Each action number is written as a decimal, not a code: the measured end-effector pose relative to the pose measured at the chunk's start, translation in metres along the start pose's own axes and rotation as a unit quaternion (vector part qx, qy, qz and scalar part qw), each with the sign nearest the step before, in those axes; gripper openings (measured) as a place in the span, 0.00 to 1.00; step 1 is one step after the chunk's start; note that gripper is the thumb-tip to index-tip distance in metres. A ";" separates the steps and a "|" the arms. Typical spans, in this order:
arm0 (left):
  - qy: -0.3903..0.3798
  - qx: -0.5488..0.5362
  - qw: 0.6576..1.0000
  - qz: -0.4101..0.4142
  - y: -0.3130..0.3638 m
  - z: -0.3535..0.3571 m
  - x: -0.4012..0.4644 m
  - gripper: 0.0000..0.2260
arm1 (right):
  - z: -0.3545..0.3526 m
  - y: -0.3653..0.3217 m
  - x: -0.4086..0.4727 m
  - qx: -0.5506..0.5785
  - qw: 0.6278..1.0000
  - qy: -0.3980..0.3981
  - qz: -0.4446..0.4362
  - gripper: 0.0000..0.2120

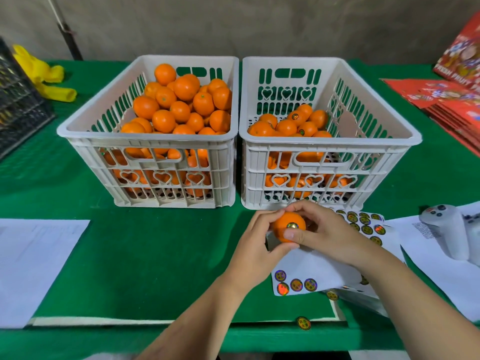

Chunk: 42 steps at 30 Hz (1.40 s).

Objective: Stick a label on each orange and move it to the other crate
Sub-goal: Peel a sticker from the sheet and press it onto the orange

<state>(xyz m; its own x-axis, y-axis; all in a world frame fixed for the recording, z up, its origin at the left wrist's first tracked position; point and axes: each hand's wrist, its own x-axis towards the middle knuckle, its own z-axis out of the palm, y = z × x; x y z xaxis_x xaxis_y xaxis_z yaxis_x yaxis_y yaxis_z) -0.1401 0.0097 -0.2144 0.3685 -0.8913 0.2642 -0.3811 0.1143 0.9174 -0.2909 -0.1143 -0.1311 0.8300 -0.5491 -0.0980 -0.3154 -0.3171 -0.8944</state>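
Low and right of centre, both hands grip one orange (pixel 288 226). The left hand (pixel 255 246) cups it. The right hand (pixel 320 231) pinches beside its label (pixel 292 225).

I'm at a fruit packing stall: my green-clothed surface (pixel 155 255) carries two white crates (pixel 148 141) of oranges (pixel 181 105), with label sheets (pixel 363 224) just right of them, flat red fruit boxes (pixel 457 100) farther right, and tent canvas (pixel 259 22) behind them.
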 end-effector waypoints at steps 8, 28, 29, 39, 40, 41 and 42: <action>0.021 -0.019 0.999 0.029 0.005 0.000 -0.001 0.30 | -0.002 -0.007 -0.001 0.144 0.988 -0.023 0.041 0.20; 0.137 0.365 0.905 0.170 0.132 -0.203 0.130 0.12 | -0.043 -0.113 0.106 -0.486 0.840 0.228 -0.078 0.35; 0.104 0.416 0.900 0.083 0.127 -0.226 0.154 0.13 | -0.042 -0.110 0.108 -0.493 0.835 0.232 -0.073 0.35; -0.147 0.737 0.634 -0.180 0.032 -0.269 0.251 0.35 | -0.042 -0.110 0.113 -0.508 0.825 0.245 -0.016 0.36; -0.136 0.747 0.623 -0.186 0.029 -0.270 0.250 0.35 | -0.041 -0.110 0.114 -0.509 0.825 0.244 -0.012 0.36; -0.137 0.742 0.626 -0.198 0.032 -0.271 0.249 0.32 | -0.041 -0.110 0.114 -0.511 0.824 0.244 -0.011 0.36; -0.134 0.729 0.641 -0.200 0.036 -0.271 0.250 0.26 | -0.041 -0.111 0.114 -0.513 0.823 0.242 -0.010 0.36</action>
<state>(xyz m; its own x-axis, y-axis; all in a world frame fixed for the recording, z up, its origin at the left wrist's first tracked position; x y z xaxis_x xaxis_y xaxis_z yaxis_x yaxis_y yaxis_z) 0.1682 -0.0906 -0.0350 0.5999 -0.7869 -0.1447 -0.7606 -0.5049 -0.4080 -0.1797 -0.1734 -0.0253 0.6375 -0.7009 0.3201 -0.7327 -0.6799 -0.0294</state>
